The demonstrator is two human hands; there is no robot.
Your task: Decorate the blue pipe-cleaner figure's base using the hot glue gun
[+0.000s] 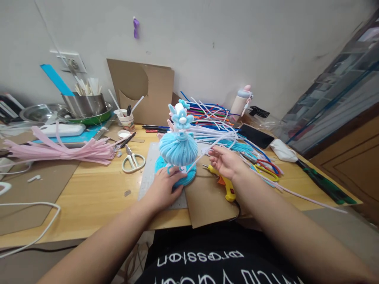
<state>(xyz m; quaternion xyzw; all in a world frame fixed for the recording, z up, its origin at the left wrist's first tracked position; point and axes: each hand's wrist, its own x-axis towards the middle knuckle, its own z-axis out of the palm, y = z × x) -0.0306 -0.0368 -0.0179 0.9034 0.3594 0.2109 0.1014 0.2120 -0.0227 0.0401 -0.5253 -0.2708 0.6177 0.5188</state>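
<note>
A light-blue pipe-cleaner figure (pixel 178 148) stands upright in front of me, with a pleated skirt-like part, blue flowers with white centres on top, and a round blue base. My left hand (pixel 167 182) is closed over the near left side of that base, fingers curled on it. To the right, my right hand (pixel 225 162) pinches a pale pipe cleaner (pixel 194 163) that runs down to the base; its fingertips are partly hidden. Under the right hand lies a yellow hot glue gun (pixel 227 188), its nozzle toward the figure.
Cardboard (pixel 209 201) lies beneath the glue gun. Scissors (pixel 133 161) and a pink pipe-cleaner bundle (pixel 68 148) are left. Behind are many loose pipe cleaners (pixel 207 112), a paper cup (pixel 126 118) and a bottle (pixel 240 103). A phone (pixel 256 136) lies at right.
</note>
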